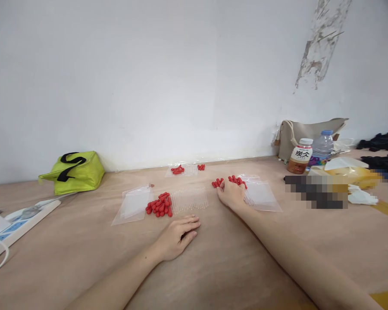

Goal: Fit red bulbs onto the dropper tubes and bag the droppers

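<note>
My left hand (pixel 179 237) lies on the table with its fingers stretched out and holds nothing. Just beyond its fingertips is a row of thin clear tubes (pixel 189 200). Left of that row sits a pile of red rubber bulbs (pixel 161 206), beside clear plastic bags (pixel 134 204). My right hand (pixel 232 194) is closed, its fingertips pinched at a red rubber bulb (pixel 217 183) on the edge of another group. More red rubber bulbs (pixel 237 179) show behind the hand. It partly covers thin tubes beside the right-hand plastic bags (pixel 261 196).
Against the wall lie more red bulbs (pixel 177 170) on clear plastic. A lime-green bag (pixel 79 172) and a power strip (pixel 22 226) are at left. At right stand a brown-labelled bottle (pixel 300 157), a clear bottle (pixel 322 148), a beige bag (pixel 286 142) and yellow-white packaging (pixel 351 172).
</note>
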`<state>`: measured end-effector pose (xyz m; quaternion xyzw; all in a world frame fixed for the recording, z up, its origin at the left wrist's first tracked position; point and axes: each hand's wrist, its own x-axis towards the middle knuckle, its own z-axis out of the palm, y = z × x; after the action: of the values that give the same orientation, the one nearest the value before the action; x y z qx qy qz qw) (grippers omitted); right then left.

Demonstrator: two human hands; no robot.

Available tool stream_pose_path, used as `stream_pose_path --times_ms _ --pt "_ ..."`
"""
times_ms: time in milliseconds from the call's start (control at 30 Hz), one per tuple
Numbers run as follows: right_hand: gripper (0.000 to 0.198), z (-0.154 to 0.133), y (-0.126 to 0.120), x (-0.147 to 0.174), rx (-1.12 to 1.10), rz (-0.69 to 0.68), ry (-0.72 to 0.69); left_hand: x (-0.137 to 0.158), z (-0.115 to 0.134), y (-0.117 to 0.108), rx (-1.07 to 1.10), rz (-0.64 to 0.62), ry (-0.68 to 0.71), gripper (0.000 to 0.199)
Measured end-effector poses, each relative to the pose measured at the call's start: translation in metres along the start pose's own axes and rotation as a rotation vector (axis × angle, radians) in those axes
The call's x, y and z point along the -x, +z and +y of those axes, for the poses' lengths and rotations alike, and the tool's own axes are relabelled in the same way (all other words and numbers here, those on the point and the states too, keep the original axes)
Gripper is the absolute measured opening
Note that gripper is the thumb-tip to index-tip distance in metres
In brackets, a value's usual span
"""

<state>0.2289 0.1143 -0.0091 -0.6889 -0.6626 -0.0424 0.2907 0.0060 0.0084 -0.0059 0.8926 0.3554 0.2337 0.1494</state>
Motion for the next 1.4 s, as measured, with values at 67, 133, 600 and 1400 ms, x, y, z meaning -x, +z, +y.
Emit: stream_pose_path --times_ms 67,133,600,1400 --pt "0.019 -0.008 -0.002 0.004 -0.014 -0.017 -0.075 0.000 0.001 0.000 -0.003 0.004 -0.002 0.032" --pt "0.019 -0.018 -0.003 0.008 -0.038 -0.077 -0.103 0.000 0.001 0.000 -0.017 0.002 0.002 0.032" --pt "0.035 -0.053 0.005 -0.015 -0.081 -0.388 0.190 0.000 -0.001 0.001 -0.061 -0.016 0.015 0.032" --pt "0.018 0.016 -0.031 0.065 -0.354 0.059 -0.466 -0.049 -0.106 -0.107 -0.238 0.098 -0.455 0.022"
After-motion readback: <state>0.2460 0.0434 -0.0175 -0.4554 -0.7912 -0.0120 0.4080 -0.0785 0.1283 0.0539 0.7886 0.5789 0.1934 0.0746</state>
